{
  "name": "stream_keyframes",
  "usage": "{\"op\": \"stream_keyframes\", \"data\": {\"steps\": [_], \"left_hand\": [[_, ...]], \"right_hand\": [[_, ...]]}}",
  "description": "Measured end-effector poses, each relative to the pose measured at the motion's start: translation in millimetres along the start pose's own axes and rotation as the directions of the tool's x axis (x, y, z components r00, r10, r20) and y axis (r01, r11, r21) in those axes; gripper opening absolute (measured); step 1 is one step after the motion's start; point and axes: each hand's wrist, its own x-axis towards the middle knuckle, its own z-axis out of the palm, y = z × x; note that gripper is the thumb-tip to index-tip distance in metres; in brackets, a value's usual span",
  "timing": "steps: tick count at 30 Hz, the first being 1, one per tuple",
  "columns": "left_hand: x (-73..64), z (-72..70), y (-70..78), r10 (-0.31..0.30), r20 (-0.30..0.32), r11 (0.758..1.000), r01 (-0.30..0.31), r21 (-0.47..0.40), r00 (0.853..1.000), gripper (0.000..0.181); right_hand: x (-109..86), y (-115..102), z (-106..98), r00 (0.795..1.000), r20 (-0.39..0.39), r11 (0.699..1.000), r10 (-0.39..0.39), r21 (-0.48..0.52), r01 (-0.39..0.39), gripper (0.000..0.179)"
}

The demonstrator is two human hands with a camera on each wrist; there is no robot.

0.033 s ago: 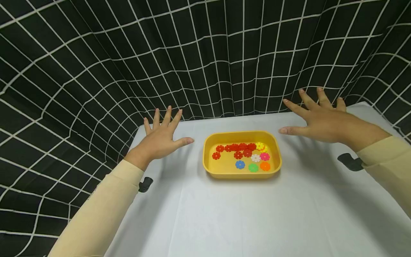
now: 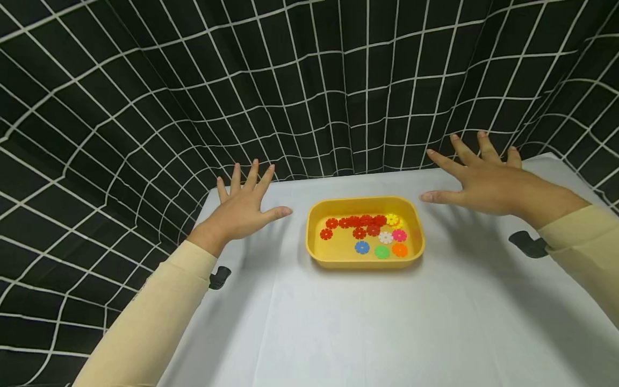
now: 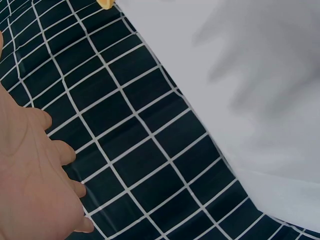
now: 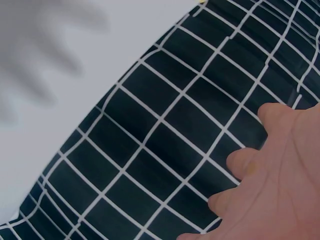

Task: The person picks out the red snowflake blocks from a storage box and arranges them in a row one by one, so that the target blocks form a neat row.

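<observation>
Both hands hover over the table with fingers spread and straight, holding nothing. My left hand [image 2: 237, 212] is to the left of a yellow plastic tray [image 2: 365, 264], and my right hand [image 2: 493, 185] is to its right. Inside the tray lie several red notched discs [image 2: 359, 233], with a blue disc [image 2: 361, 247], a green disc [image 2: 382, 252], an orange disc [image 2: 400, 250], a white disc [image 2: 385, 237], a pink disc [image 2: 399, 235] and yellow discs [image 2: 392, 219]. In the wrist views the left palm [image 3: 35, 180] and right palm [image 4: 280, 185] show, fingers extended.
A white cloth [image 2: 338, 322] covers the table under the tray. Dark curtain fabric with a white grid [image 2: 314, 97] rises behind and at both sides. Small black pieces show by the left wrist [image 2: 220, 278] and right wrist [image 2: 528, 244].
</observation>
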Motion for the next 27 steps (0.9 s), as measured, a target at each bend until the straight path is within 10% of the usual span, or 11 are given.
{"op": "stream_keyframes", "data": {"steps": [19, 27], "left_hand": [[-2.7, 3.8, 2.4, 0.018, -0.024, 1.000, -0.018, -0.014, 1.000, 0.113], [-3.9, 16.8, 1.3, 0.052, -0.073, 0.979, -0.065, -0.192, 0.996, 0.102]], "right_hand": [[5.5, -29, -8, 0.990, -0.096, 0.994, -0.107, 0.028, 0.110, 0.102], [7.9, -46, -7, 0.977, -0.139, 0.968, -0.164, 0.168, 0.187, 0.103]]}}
